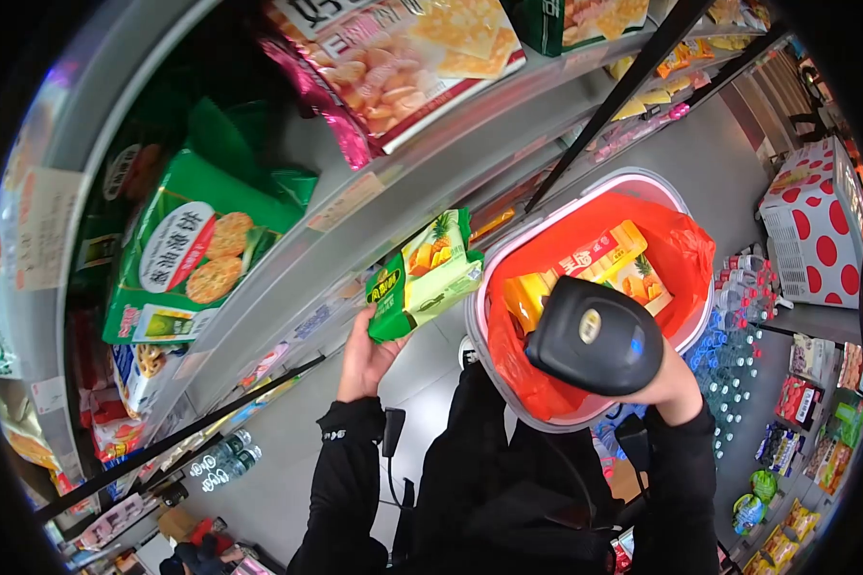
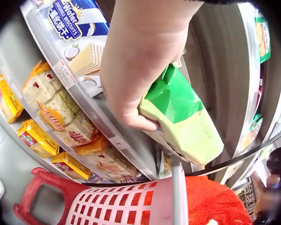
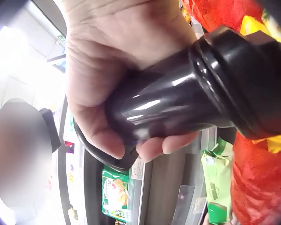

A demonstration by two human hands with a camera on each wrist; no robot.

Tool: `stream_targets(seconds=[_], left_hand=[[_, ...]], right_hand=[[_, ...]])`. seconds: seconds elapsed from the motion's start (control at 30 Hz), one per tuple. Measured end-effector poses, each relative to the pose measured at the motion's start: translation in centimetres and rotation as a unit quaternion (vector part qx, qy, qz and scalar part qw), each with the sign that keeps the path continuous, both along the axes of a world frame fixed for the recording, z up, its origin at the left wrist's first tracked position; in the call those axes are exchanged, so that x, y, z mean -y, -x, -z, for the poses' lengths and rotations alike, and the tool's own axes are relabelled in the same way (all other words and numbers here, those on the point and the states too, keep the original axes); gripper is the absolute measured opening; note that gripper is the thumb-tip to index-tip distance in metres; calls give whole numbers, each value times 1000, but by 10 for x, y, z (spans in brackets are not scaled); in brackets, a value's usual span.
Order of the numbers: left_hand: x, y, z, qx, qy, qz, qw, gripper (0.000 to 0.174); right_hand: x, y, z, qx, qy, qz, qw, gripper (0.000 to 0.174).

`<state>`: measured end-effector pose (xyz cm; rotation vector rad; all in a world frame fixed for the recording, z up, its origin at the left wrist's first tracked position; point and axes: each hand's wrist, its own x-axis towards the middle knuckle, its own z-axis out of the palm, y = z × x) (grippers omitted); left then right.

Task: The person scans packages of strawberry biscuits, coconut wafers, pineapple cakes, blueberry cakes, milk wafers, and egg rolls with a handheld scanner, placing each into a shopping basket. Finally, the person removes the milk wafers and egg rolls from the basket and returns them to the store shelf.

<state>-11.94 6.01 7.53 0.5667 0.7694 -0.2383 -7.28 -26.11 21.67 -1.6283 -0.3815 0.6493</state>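
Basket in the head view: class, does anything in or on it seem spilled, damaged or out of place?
One thing: the red bag lining the basket bulges over the rim on the side by the bottles, rather than sitting neatly inside. Nothing looks spilled or damaged, though the black scanner hides part of it.

Stocked shelves (image 1: 414, 165) line a grey tiled floor (image 1: 283, 436).

In the head view, most of the right hand (image 1: 669, 388) is hidden by the black scanner (image 1: 594, 335). By the left wrist view's lower edge, the basket (image 2: 163, 201) is cut off.
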Motion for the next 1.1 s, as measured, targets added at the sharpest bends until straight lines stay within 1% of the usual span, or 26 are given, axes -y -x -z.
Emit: stream_targets(seconds=[0.03,0.07,0.13,0.17,0.2,0.27,0.33,0.4,0.43,0.47,0.53,0.57,0.6,0.63,0.67,0.7,0.73,0.8,0.83,0.87,0.93,0.97,1.0,1.03,1.07,1.1], left_hand=[[1,-5,8,-1,-1,8,1000,37],[3,-9,15,-5,0,9,1000,37],[7,-20,24,21,6,18,1000,36],[8,-27,29,19,-6,12,1000,34],[10,-35,34,17,-6,15,1000,34],[14,-53,43,29,-24,-10,999,30],[19,-68,50,43,-48,-7,998,29],[23,-84,55,75,-98,-3,992,26],[23,-93,66,65,-110,-31,991,25],[23,-100,77,63,-109,-28,992,25],[27,-115,87,82,-193,-64,976,26],[21,-120,103,107,-185,-62,975,26],[21,-123,101,106,-185,-58,975,26],[22,-126,98,86,-195,-77,974,24],[24,-129,96,65,-206,-94,972,24],[20,-130,100,112,-208,-81,968,25],[17,-131,104,111,-207,-76,969,25],[14,-135,105,24,-275,-111,955,29],[19,-135,98,0,-313,-125,942,33],[19,-135,101,1,-313,-121,942,33],[9,-136,123,54,-384,-144,910,36],[-6,-134,151,55,-384,-141,911,36],[-27,-132,187,103,-549,-61,827,38],[-41,-131,205,147,-691,21,708,41],[-42,-131,206,148,-690,23,708,41],[-42,-132,204,128,-735,52,664,39]], right_hand=[[7,3,0,4,15,-14,1000,64],[15,10,0,-7,30,1,1000,59],[25,16,-2,-19,61,-10,998,52],[27,21,-5,-46,58,31,997,46],[31,25,-3,-48,58,34,997,46],[46,32,2,-98,58,84,990,68],[59,41,8,-96,72,104,987,70],[66,46,9,-142,42,148,978,72],[68,44,5,-136,66,114,982,69],[64,42,0,-138,66,117,981,69],[46,35,-11,-129,79,122,981,37],[41,32,-18,-136,67,138,979,36],[41,32,-19,-138,67,141,978,36],[43,34,-19,-217,-1,187,958,34],[45,35,-19,-293,-69,233,925,32],[47,32,-20,-270,-4,189,944,29],[53,31,-17,-272,-5,194,942,29],[65,33,-9,-222,-20,104,969,62],[65,32,-10,-199,-6,107,974,60],[67,33,-10,-199,-6,111,974,60],[71,34,-10,-232,-17,124,965,59],[72,34,-11,-232,-18,127,964,59],[72,33,-11,-216,-13,122,969,58],[72,32,-12,-202,-8,116,973,58],[73,33,-13,-202,-8,118,972,58],[75,34,-14,-217,0,122,969,57]])
